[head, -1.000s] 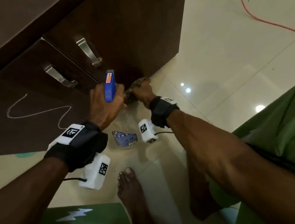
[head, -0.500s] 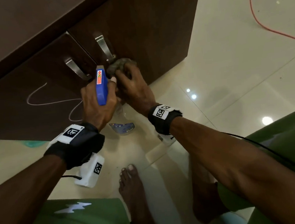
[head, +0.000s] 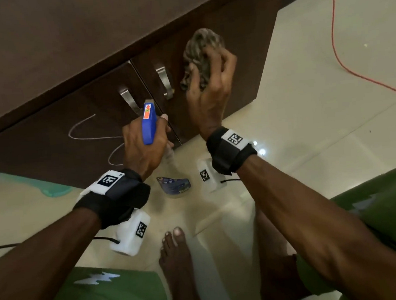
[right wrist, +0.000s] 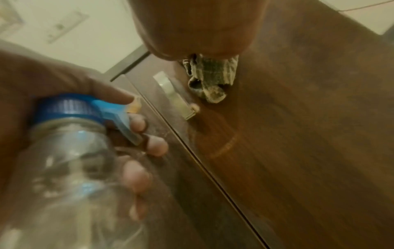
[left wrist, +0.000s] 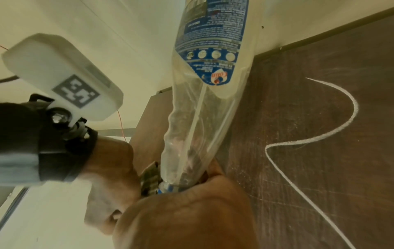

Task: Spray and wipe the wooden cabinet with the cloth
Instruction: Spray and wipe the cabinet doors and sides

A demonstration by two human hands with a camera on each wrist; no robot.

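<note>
The dark wooden cabinet (head: 64, 54) fills the top of the head view, with two metal handles (head: 165, 83) on its doors. My right hand (head: 210, 86) grips a bunched grey-brown cloth (head: 201, 51) and presses it on the right door, high up beside the handle. My left hand (head: 144, 145) grips the neck of a clear spray bottle (left wrist: 204, 87) with a blue trigger head (head: 148, 123), held low before the door seam. In the right wrist view the cloth (right wrist: 211, 79) hangs below my palm, and fingers (right wrist: 138, 124) of the left hand curl on the trigger.
A white chalk squiggle (head: 88, 135) marks the left door, also plain as the chalk line (left wrist: 319, 134) in the left wrist view. A red cable (head: 336, 49) runs over the glossy tile floor at right. My bare foot (head: 175, 259) and green-clad knees sit below the hands.
My right hand has carried the cloth up the right door, from the bottom edge past the handle to the upper part. The left hand with the bottle has stayed near the seam.
</note>
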